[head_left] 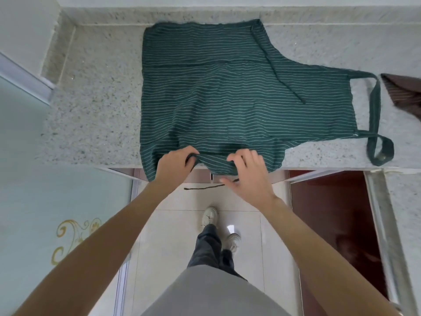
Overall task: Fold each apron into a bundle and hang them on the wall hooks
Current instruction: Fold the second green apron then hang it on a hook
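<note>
Speckled light granite desk (95,115) runs across the frame, with a raised lip of the same stone along its far side. Glossy dark red cabinet door (330,220) sits below the desk at right, edged in metal trim. Pale frosted glass panel (45,201) at left carries a gold scroll motif (75,236). Floor (177,236) is light glossy tile. White sneakers (210,216) and dark trousers (209,249) stand on it.

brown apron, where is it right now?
Head view: the brown apron lies at the far right edge on the granite counter, just right of the green apron's neck loop.
</note>
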Motion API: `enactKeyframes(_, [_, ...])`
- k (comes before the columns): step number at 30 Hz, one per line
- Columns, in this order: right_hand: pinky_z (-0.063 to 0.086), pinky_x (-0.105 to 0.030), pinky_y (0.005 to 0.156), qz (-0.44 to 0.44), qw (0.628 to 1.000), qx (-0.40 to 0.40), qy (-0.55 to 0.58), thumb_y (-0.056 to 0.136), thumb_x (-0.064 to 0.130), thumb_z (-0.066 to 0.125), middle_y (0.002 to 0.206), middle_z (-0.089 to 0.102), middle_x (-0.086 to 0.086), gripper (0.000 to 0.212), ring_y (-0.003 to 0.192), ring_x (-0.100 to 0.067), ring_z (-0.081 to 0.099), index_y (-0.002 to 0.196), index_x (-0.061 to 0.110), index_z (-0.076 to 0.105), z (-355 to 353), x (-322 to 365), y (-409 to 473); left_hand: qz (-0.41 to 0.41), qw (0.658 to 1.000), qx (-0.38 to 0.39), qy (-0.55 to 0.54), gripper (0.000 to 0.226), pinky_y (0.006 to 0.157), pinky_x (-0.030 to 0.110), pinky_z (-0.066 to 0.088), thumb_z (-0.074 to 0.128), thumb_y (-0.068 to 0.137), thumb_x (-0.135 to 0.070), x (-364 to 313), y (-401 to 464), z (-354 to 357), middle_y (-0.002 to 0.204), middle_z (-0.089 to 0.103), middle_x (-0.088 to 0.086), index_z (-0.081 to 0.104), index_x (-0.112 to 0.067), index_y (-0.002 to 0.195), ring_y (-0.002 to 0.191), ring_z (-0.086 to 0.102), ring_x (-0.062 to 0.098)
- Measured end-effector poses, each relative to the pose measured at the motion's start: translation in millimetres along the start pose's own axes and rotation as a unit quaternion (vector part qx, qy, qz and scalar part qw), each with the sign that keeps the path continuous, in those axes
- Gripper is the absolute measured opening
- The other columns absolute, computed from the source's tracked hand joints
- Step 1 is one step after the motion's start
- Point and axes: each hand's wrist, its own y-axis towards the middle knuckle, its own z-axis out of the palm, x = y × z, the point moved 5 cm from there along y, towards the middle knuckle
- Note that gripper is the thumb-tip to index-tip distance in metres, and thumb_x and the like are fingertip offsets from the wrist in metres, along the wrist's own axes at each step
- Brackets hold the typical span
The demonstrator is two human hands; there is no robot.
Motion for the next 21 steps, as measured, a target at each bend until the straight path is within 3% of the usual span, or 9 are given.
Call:
enactKeyframes(3, [0.042,-0.035,0.071,0.021,0.999,0.018,-0.019,0.06,0.037,0.082,0.097,0.052,-0.008,0.063,0.083,-0.025,0.05,0.107,0.014,0.046,22,42,18,-0.026,0.999,0.014,-0.023,0.017,0.057,0.027,0.035,0.052,0.092,-0.018,-8,7,-5,0.067,0.055,-0.007,0.063,-0.018,0.105,0.058,0.049,0.015])
enactKeyframes(8, [0.033,-0.031,0.069,0.064,0.994,-0.006,-0.086,0.062,0.011,0.078,0.086,0.053,-0.003,0.049,0.075,-0.022,0.049,0.1,0.016,0.048,34,37,36,-0.033,0.997,0.056,-0.053,0.019,0.048,0.024,0.028,0.045,0.095,-0.016,-4,17,-3,0.056,0.045,-0.01,0.058,-0.012,0.109,0.048,0.041,0.008])
enactKeyframes(10, [0.028,-0.031,0.069,0.063,0.994,-0.026,-0.084,0.063,0.003,0.072,0.085,0.056,-0.005,0.039,0.074,-0.025,0.051,0.096,0.013,0.055,28,24,32,-0.017,0.994,0.092,-0.055,0.022,0.054,0.023,0.031,0.05,0.094,-0.023,-7,19,-1,0.065,0.051,-0.008,0.054,-0.01,0.111,0.057,0.046,0.01])
enactKeyframes(13, [0.027,-0.032,0.068,0.08,0.992,-0.067,-0.076,0.057,-0.006,0.061,0.084,0.058,-0.008,0.038,0.074,-0.028,0.051,0.091,0.01,0.059,9,-2,21,0.035,0.992,0.122,0.013,0.044,0.074,0.031,0.039,0.068,0.081,-0.035,-6,21,1,0.089,0.061,-0.002,0.047,-0.015,0.115,0.079,0.054,0.017])
enactKeyframes(15, [0.028,-0.032,0.069,0.125,0.986,-0.085,-0.065,0.053,-0.007,0.06,0.086,0.058,-0.008,0.04,0.076,-0.028,0.05,0.089,0.01,0.059,-6,-21,9,0.072,0.989,0.106,0.077,0.042,0.079,0.031,0.036,0.064,0.08,-0.013,-7,20,3,0.1,0.062,0.002,0.045,-0.017,0.118,0.09,0.053,0.021])
enactKeyframes(17, [0.029,-0.031,0.071,0.169,0.98,-0.1,-0.044,0.053,-0.005,0.058,0.09,0.059,-0.007,0.036,0.081,-0.029,0.05,0.086,0.011,0.059,-18,-38,-2,0.081,0.99,0.083,0.075,0.053,0.086,0.032,0.035,0.057,0.074,0.008,-6,16,0,0.109,0.059,0.003,0.047,-0.018,0.119,0.099,0.05,0.022])
enactKeyframes(21, [0.038,-0.033,0.076,0.137,0.987,-0.073,0.035,0.064,0.003,0.042,0.089,0.067,-0.005,0.029,0.085,-0.03,0.058,0.082,0.01,0.064,-38,-52,-21,0.084,0.995,0.039,0.043,0.066,0.096,0.04,0.04,0.061,0.06,0.018,8,-6,-11,0.117,0.052,0.005,0.053,-0.015,0.116,0.109,0.045,0.024])
